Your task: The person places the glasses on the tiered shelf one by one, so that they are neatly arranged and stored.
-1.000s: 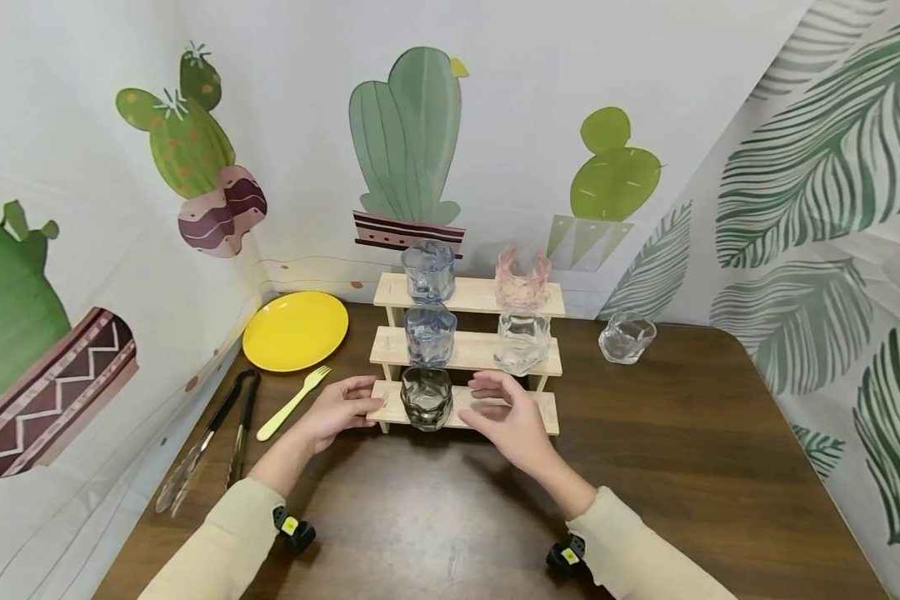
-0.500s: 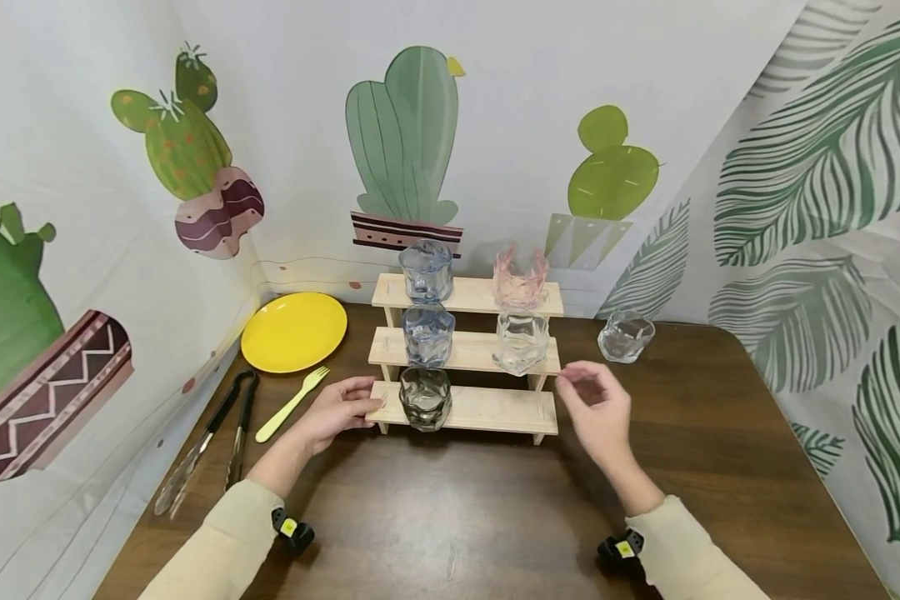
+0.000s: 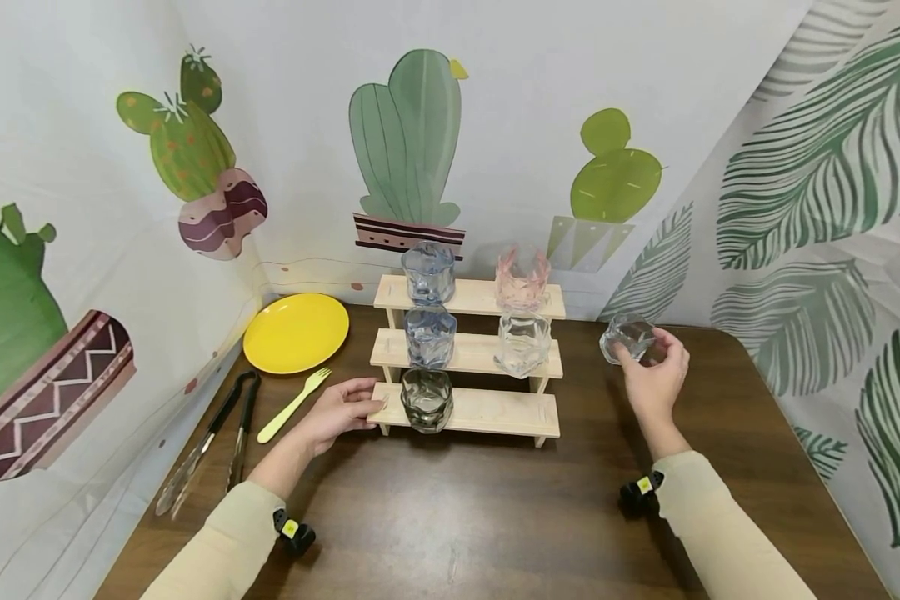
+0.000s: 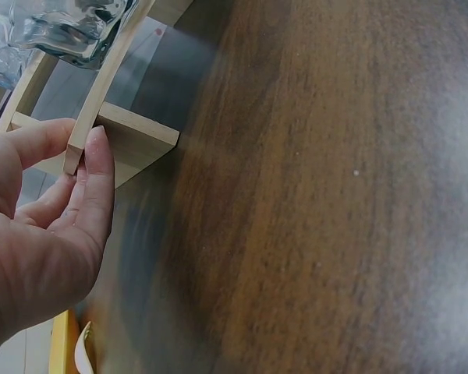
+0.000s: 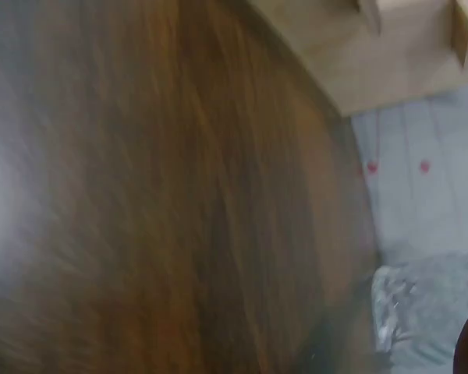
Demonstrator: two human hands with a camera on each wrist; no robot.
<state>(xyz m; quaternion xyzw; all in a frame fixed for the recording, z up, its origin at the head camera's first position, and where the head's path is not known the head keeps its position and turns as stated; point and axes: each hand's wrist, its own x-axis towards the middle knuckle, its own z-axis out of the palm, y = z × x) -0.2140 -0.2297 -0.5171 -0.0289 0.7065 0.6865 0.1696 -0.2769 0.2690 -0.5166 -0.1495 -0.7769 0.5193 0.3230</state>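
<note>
My left hand (image 3: pixel 337 414) pinches the left end of the lowest tier of a pale wooden three-tier display stand (image 3: pixel 498 410); in the left wrist view, thumb and fingers lie on either side of the board (image 4: pixel 101 93). My right hand (image 3: pixel 656 375) is at a clear glass (image 3: pixel 627 335) on the table, thumb at its near side and fingers curled at its right. The right wrist view is blurred and shows only part of this glass (image 5: pixel 421 312). On the stand are a smoky grey glass (image 3: pixel 427 402), blue glasses (image 3: pixel 430 337), a clear glass (image 3: pixel 523 343) and a pink glass (image 3: pixel 521 282).
Left of the stand lie a yellow plate (image 3: pixel 296 333), a pale yellow fork (image 3: pixel 292 407) and black-handled tongs (image 3: pixel 208 442). A printed cloth (image 3: pixel 517 125) hangs behind the brown wooden table (image 3: pixel 450 517).
My right hand has moved from the right part of the lowest tier, out past the stand's right side, to the clear glass on the table. The left hand keeps its hold on the stand.
</note>
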